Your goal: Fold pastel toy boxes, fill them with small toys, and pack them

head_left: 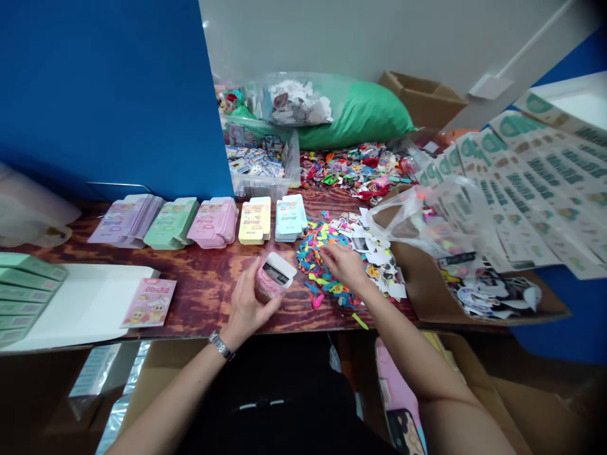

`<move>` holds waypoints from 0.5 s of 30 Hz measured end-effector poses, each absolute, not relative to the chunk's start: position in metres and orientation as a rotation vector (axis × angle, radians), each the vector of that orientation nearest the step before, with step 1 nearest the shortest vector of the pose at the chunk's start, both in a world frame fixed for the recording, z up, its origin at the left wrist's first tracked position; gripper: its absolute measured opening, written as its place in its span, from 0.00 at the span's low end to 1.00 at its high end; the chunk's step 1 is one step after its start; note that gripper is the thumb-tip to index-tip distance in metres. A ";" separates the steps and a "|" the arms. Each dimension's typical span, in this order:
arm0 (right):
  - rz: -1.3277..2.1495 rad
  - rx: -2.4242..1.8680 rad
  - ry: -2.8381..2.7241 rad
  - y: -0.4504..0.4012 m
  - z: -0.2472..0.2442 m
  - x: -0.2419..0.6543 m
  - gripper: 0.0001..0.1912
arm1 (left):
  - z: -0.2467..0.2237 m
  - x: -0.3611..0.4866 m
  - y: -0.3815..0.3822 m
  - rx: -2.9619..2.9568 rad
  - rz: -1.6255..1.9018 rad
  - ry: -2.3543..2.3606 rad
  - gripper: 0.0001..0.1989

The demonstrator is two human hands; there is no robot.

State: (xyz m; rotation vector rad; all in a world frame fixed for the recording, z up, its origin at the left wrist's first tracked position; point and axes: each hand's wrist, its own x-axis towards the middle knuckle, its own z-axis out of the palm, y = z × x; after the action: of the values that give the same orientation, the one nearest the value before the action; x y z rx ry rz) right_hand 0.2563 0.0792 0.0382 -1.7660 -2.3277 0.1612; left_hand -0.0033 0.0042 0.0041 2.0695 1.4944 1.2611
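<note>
My left hand point(247, 298) is wrapped around a small pink box point(268, 284), tilted with its top flap open; something dark shows inside. My right hand point(345, 264) reaches over a pile of bright, multicoloured pieces point(310, 249) that look like uninflated balloons. Its fingertips are pressed together at the pile, and what they hold is too small to make out. White-edged stickers or paper cut-outs point(379, 253) lie against the pile's right side. Behind my left hand stand flattened cartons in purple point(121, 218), green point(171, 221), pink point(213, 221), yellow point(255, 220) and light blue point(290, 217).
At left, a pink carton point(150, 302) rests on a white tray point(95, 297) beside stacked green boxes point(23, 297). Clear bins point(263, 183) and a green sack point(370, 110) stand at the back. A cardboard box point(412, 278) with a plastic bag point(403, 215) and printed sheets point(526, 183) occupies the right.
</note>
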 end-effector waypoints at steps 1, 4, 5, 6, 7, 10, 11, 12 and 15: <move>0.113 -1.881 -2.397 0.081 0.032 0.256 0.12 | 0.004 -0.004 0.003 2.072 1.279 1.482 0.42; 0.057 -2.061 -2.512 0.085 0.021 0.256 0.11 | 0.005 -0.004 0.001 2.132 1.340 1.440 0.44; 0.051 -2.056 -2.500 0.085 0.020 0.256 0.12 | 0.005 -0.005 0.001 2.166 1.356 1.422 0.44; 0.045 -2.025 -2.467 0.084 0.022 0.258 0.12 | 0.005 -0.005 0.000 2.198 1.365 1.408 0.43; 0.041 -1.977 -2.424 0.083 0.025 0.259 0.13 | 0.005 -0.006 0.000 2.218 1.367 1.398 0.43; 0.120 -1.698 -2.237 0.073 0.046 0.259 0.12 | 0.003 -0.005 0.002 2.212 1.357 1.414 0.41; 0.174 -1.586 -2.173 0.068 0.055 0.256 0.11 | 0.002 -0.004 0.002 2.200 1.341 1.434 0.41; 0.234 -1.481 -2.114 0.063 0.064 0.251 0.10 | 0.002 -0.002 0.003 2.190 1.307 1.452 0.40; 0.348 -1.232 -2.050 0.045 0.083 0.227 0.08 | 0.002 0.007 0.005 2.168 1.164 1.476 0.37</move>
State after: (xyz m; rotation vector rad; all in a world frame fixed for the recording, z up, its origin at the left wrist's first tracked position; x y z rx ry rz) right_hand 0.2266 0.0449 0.0827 -1.2324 -2.0500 0.3483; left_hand 0.0075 0.0047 0.0015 2.1681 1.4756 1.1642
